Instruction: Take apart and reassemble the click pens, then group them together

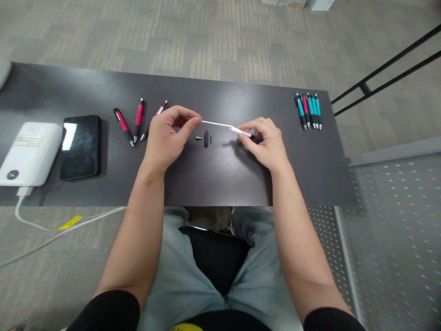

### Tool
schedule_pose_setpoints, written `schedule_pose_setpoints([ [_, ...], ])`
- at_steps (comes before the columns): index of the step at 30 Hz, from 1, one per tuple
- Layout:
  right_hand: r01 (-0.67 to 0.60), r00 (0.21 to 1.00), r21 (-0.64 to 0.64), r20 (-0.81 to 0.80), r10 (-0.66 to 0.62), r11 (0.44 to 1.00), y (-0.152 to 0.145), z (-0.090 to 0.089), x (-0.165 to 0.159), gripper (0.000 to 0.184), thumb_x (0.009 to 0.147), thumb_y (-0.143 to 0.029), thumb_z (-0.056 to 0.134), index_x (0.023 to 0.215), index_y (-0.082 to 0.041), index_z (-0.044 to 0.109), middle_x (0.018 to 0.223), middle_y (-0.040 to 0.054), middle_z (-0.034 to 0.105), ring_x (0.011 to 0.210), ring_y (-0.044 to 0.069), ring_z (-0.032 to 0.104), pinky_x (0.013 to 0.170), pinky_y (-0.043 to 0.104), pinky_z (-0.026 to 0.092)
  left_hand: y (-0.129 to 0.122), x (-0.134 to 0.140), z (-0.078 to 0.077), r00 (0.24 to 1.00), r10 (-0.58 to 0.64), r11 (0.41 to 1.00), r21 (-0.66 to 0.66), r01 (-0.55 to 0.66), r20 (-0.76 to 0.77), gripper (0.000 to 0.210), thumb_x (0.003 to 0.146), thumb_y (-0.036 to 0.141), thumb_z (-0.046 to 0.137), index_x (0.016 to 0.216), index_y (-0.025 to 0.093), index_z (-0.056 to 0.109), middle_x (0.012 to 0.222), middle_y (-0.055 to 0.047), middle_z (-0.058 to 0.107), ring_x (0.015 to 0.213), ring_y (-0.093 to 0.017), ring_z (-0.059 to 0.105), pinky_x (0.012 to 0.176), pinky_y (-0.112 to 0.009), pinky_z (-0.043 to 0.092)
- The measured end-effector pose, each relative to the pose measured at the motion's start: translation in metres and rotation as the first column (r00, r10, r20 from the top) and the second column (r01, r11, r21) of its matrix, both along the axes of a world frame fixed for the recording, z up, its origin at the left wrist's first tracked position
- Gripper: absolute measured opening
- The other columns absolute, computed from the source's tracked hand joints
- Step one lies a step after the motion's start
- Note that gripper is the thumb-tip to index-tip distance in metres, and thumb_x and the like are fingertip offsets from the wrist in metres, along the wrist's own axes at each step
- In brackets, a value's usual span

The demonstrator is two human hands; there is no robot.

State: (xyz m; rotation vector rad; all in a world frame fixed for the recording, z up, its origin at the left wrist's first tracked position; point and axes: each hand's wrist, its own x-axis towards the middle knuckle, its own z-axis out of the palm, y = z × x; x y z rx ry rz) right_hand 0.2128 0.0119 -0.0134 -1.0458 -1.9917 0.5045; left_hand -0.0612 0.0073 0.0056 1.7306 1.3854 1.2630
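Note:
Between thumb and fingers, my left hand [169, 133] pinches one end of a thin white pen refill [217, 123]. My right hand [264, 138] is closed on a white pen barrel [240, 131] with a dark end. The refill's other end meets the open mouth of the barrel; how far it reaches inside cannot be seen. On the table below lie a small pen tip [199, 138], a black grip sleeve [206, 138] and a little spring [211, 139], side by side.
Several red pens [138, 119] lie left of my left hand, one partly behind it. A black phone [81, 147] and a white power bank [31, 154] with a cable sit further left. Several teal pens [311, 111] and a red one are grouped at the dark table's [220, 184] right end.

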Motion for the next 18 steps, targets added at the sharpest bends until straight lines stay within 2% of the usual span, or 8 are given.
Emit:
schedule_pose_setpoints([
  [6,-0.049,0.999,0.019,-0.018,0.049,0.999,0.006,-0.009,0.004,0.017,0.093,-0.034,0.079,0.109,-0.036,0.075,0.097,0.0041,0.072,0.085,0.025,0.057,0.079,0.044,0.041,0.0,-0.003,-0.003,0.999,-0.033,0.999,-0.034,0.033,-0.02,0.038,0.088,0.063,0.075,0.091,0.025,0.076,0.091,-0.005,0.076,0.087,-0.027,0.069,0.08,-0.042,0.057],
  [11,-0.084,0.996,0.037,0.004,0.084,0.996,0.006,-0.011,0.0,0.016,0.095,-0.034,0.076,0.112,-0.034,0.075,0.098,0.0046,0.072,0.087,0.024,0.056,0.081,0.043,0.04,-0.001,0.004,-0.005,0.996,-0.085,0.996,0.0,0.085,-0.035,0.029,0.092,0.053,0.075,0.093,0.025,0.078,0.089,-0.003,0.077,0.08,-0.024,0.069,0.076,-0.04,0.054],
  [18,-0.139,0.989,0.01,-0.045,0.14,0.99,0.0,-0.004,-0.014,0.023,0.092,-0.034,0.081,0.114,-0.034,0.075,0.1,0.0037,0.073,0.085,0.023,0.056,0.08,0.041,0.042,-0.006,0.02,0.001,0.972,-0.181,0.981,-0.04,0.189,0.149,0.025,0.088,0.052,0.08,0.097,0.028,0.075,0.09,-0.001,0.075,0.079,-0.023,0.067,0.076,-0.041,0.054],
])
